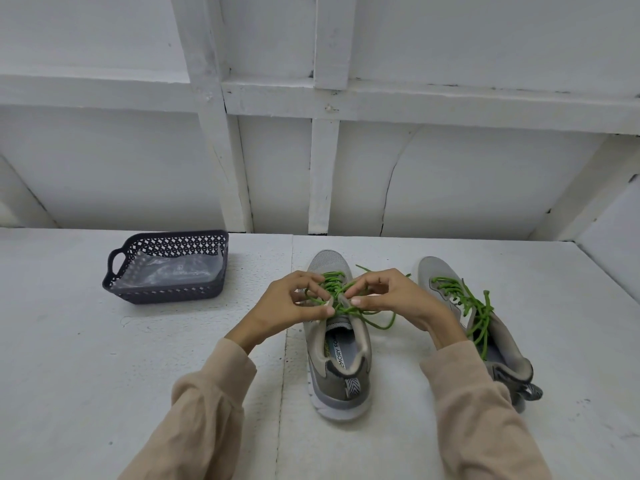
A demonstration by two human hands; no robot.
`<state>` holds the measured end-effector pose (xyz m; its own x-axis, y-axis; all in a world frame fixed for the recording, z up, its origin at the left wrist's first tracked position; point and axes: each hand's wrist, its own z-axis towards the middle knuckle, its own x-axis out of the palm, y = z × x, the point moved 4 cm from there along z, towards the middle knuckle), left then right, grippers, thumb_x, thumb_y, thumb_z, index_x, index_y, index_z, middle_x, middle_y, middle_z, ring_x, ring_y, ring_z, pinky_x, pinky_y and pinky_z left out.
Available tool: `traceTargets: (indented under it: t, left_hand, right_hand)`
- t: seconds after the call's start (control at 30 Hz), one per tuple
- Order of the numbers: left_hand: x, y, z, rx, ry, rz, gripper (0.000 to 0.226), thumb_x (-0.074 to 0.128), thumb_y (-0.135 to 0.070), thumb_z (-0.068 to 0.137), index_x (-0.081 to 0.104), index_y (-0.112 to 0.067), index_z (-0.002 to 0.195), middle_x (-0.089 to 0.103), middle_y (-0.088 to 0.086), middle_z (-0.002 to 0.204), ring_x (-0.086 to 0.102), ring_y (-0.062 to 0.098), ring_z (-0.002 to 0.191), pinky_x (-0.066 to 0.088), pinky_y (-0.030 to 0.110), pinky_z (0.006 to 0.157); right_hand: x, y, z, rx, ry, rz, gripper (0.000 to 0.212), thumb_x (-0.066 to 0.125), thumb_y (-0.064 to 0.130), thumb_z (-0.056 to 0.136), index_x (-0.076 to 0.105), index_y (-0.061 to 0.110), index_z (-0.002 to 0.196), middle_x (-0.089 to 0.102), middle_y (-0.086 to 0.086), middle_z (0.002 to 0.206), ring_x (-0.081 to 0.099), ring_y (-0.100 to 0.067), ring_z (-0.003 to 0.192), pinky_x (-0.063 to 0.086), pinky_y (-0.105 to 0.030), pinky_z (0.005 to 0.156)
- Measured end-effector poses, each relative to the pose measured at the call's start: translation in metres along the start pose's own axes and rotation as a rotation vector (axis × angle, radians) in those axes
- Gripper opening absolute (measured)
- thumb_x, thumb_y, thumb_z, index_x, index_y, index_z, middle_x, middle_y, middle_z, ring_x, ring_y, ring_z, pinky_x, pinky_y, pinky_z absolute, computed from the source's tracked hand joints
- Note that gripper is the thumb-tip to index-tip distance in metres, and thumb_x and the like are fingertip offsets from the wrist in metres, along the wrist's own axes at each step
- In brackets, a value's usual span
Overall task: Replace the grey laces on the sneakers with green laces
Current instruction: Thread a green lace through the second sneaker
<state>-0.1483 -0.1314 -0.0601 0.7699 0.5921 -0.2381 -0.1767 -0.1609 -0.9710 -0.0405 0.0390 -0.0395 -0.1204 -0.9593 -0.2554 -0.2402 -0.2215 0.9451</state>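
Observation:
Two grey sneakers stand on the white table, toes pointing away from me. The left sneaker (337,362) carries a green lace (372,323) through its eyelets, with loose loops trailing to its right. Over the tongue, my left hand (287,306) pinches one strand of that lace and my right hand (391,296) pinches another, fingertips close together. The right sneaker (505,355) is laced in green (476,306), its ends lying loose over the collar; my right sleeve hides part of it.
A dark perforated plastic basket (166,292) with a clear plastic bag inside stands at the back left of the white table (104,375). A white panelled wall rises right behind the table's far edge.

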Motion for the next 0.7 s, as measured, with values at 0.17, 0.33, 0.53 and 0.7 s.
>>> traceTargets:
  t: [0.17, 0.33, 0.53, 0.7]
  left_hand:
    - [0.000, 0.000, -0.001, 0.025, -0.012, -0.022, 0.015, 0.085, -0.016, 0.072, 0.073, -0.019, 0.080, 0.063, -0.007, 0.119, 0.067, 0.016, 0.100, 0.054, 0.024, 0.082]
    - [0.001, 0.001, -0.003, 0.088, -0.045, -0.040, 0.013, 0.077, -0.014, 0.082, 0.071, -0.022, 0.074, 0.065, -0.006, 0.116, 0.067, 0.016, 0.097, 0.050, 0.022, 0.078]
    - [0.003, 0.000, -0.004, 0.077, -0.035, -0.056, 0.015, 0.067, -0.015, 0.076, 0.066, -0.028, 0.068, 0.059, -0.009, 0.120, 0.066, 0.020, 0.089, 0.052, 0.022, 0.074]
    - [0.003, 0.000, -0.002, 0.080, -0.029, -0.041, 0.022, 0.067, -0.010, 0.080, 0.066, -0.028, 0.068, 0.058, -0.008, 0.123, 0.066, 0.028, 0.094, 0.051, 0.021, 0.075]
  right_hand:
    - [-0.002, -0.003, 0.002, 0.034, 0.016, -0.009, 0.016, 0.073, 0.007, 0.083, 0.074, 0.008, 0.099, 0.070, -0.018, 0.108, 0.062, -0.014, 0.089, 0.052, -0.019, 0.077]
    - [0.002, -0.004, 0.005, 0.050, -0.046, -0.003, 0.005, 0.070, 0.004, 0.085, 0.071, 0.003, 0.090, 0.067, -0.014, 0.086, 0.058, -0.011, 0.073, 0.050, -0.017, 0.067]
    - [0.006, -0.006, 0.007, 0.054, -0.015, -0.062, 0.013, 0.058, 0.006, 0.094, 0.061, 0.010, 0.082, 0.056, -0.038, 0.116, 0.053, -0.021, 0.087, 0.046, -0.027, 0.074]
    - [0.007, -0.008, 0.010, 0.067, 0.022, -0.064, 0.015, 0.055, 0.006, 0.096, 0.057, 0.010, 0.082, 0.057, -0.033, 0.098, 0.048, -0.024, 0.093, 0.040, -0.033, 0.077]
